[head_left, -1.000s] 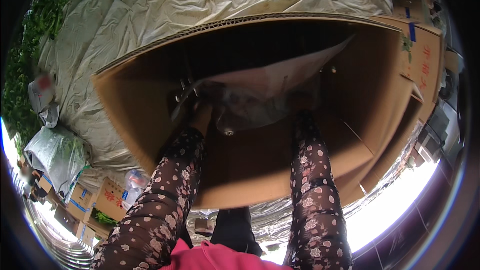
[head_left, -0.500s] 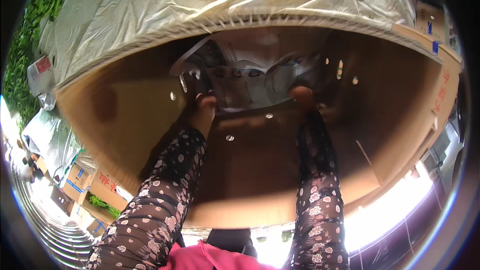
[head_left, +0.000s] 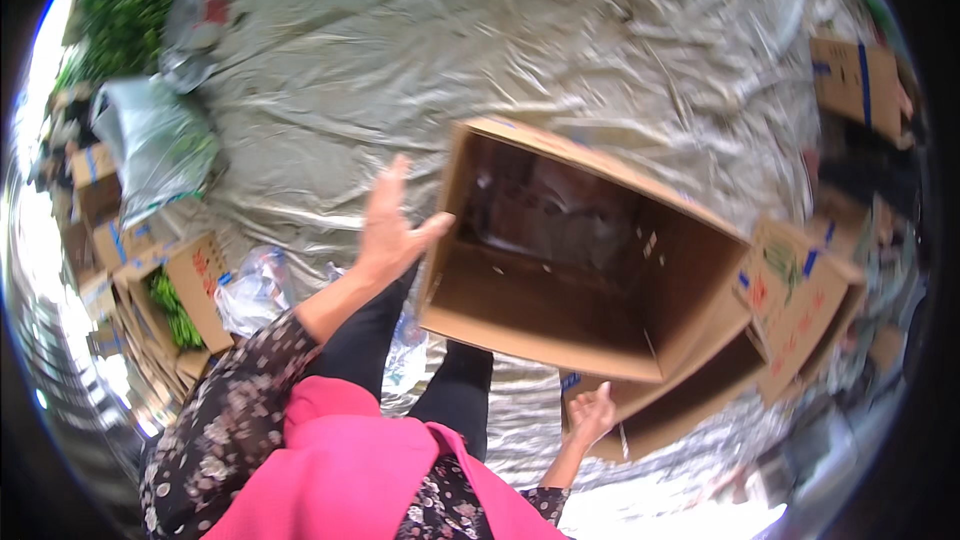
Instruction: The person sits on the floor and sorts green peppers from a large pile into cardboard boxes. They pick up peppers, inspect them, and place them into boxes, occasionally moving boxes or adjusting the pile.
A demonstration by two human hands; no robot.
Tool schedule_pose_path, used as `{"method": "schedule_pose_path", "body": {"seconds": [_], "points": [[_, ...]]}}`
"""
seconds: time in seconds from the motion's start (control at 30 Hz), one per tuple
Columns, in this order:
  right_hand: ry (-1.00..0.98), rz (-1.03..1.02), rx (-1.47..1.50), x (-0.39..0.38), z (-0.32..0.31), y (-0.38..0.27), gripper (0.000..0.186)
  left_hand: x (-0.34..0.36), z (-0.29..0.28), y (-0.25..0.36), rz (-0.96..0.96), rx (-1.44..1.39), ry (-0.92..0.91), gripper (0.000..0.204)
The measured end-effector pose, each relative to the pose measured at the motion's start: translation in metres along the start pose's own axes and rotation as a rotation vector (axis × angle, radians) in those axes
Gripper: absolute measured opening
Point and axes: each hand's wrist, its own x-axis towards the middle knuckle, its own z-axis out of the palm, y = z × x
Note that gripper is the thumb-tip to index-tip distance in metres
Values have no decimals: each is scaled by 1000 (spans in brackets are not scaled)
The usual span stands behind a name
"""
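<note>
A brown cardboard box (head_left: 545,342) stands in front of me, its mouth turned up toward me and its outline slanting down to the right. A greyish printed sheet (head_left: 560,220) lies deep inside, blurred in shadow. Beside the box's left edge is my left hand (head_left: 393,230), open, fingers spread and thumb close to the cardboard; whether it touches is unclear. My right hand (head_left: 592,418) is below the box's near edge, next to a lower cardboard flap. Its fingers are curled, and what they hold, if anything, cannot be made out.
A pale wrinkled sheet (head_left: 330,60) covers the ground. Green leafy plants (head_left: 130,10) and a filled clear plastic bag (head_left: 160,145) are at left, above a carton of greens (head_left: 172,310). At right stand a marked carton (head_left: 795,290) and a blue-taped carton (head_left: 860,90).
Both my hands have come out of the box, where they were at the printed sheet. My view has drawn back, so the box looks smaller and the ground around it shows.
</note>
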Motion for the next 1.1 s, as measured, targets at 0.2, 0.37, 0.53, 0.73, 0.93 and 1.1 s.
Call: {"method": "schedule_pose_path", "body": {"seconds": [0.2,0.37,0.53,0.73,0.93,1.1], "points": [[-398,308,374,72,87,27,48,13,82,-38,-356,-111,-465,42],[-426,157,261,89,88,36,26,23,75,-57,-316,-130,-522,30],[-731,-302,17,-43,35,-26,37,-22,17,-60,-289,-294,-447,26],[-629,-97,-22,-69,34,-52,22,-171,-178,-82,-335,-492,-236,41],[-920,-119,-144,-140,94,-68,30,-307,-318,-138,-638,-636,77,30],[-1234,-337,-186,-282,171,-98,28,-371,-430,-194,-408,-849,430,32]]}}
